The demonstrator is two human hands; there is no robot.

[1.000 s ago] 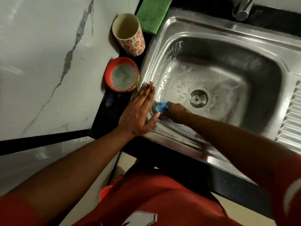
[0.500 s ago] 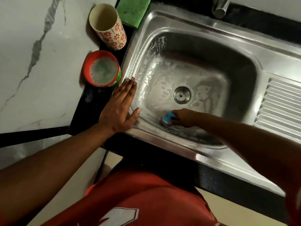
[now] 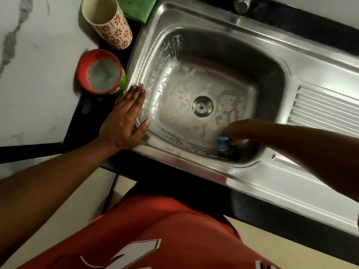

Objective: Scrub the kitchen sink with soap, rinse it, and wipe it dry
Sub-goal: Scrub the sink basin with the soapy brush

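sink (image 3: 213,18): steel, in the middle of the scene, its near edge along a black counter lip.
suds (image 3: 171,88): streaked down the left wall and patchy over the floor around the drain (image 3: 202,106).
left hand (image 3: 126,121): lies flat on the sink's left rim, fingers straight and pressed together, thumb held apart toward the basin.
right hand (image 3: 236,131): down in the near right corner of the basin, blurred; fingers curled round the scrubber.
scrubber (image 3: 223,143): small, blue, against the near wall under the right hand.
tub (image 3: 101,71): red, open, greyish-green soap inside; just left of the sink, beside the left fingertips.
cup (image 3: 107,22): flower-patterned, upright, beyond the tub.
cloth (image 3: 136,6): green, at the sink's far left corner.
tap (image 3: 241,4): at the far edge.
drainboard (image 3: 326,111): ribbed, right of the basin.
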